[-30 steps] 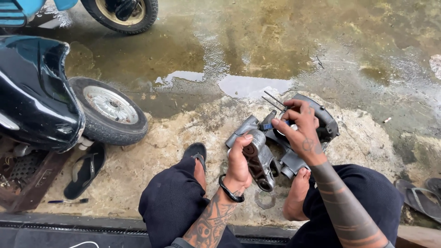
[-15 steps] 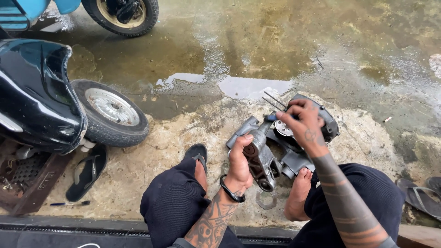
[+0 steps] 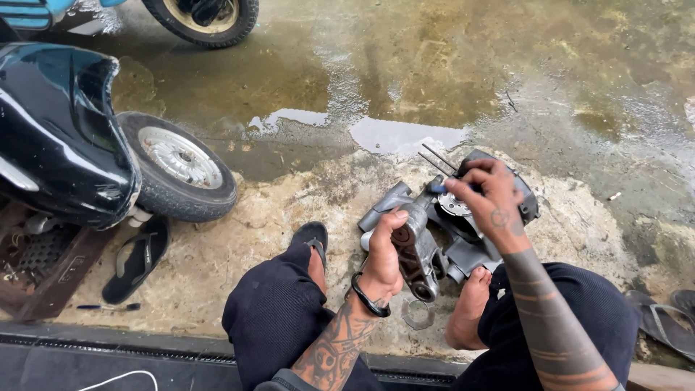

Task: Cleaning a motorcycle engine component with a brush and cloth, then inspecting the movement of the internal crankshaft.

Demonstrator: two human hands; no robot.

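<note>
— Since a second ago, right hand (image 3: 492, 206) has barely shifted over the grey engine casing (image 3: 452, 239); fingers pinched on a small blue-tipped tool (image 3: 438, 189).

— Left hand (image 3: 384, 253)?

— Wrapped shut around the casing's near arm. Casing lies on the muddy ground (image 3: 239, 246) between bare feet, scooter wheel (image 3: 177, 163) well left.

Engine casing on the ground between the squatting person's feet.
The left hand (image 3: 382, 262) rests on the engine casing (image 3: 434, 239); the right hand (image 3: 491, 201) is on its far part. A scooter's front wheel (image 3: 177, 165) stands well left, a sandal (image 3: 137, 259) before it, a puddle (image 3: 405, 134) behind the casing.
</note>
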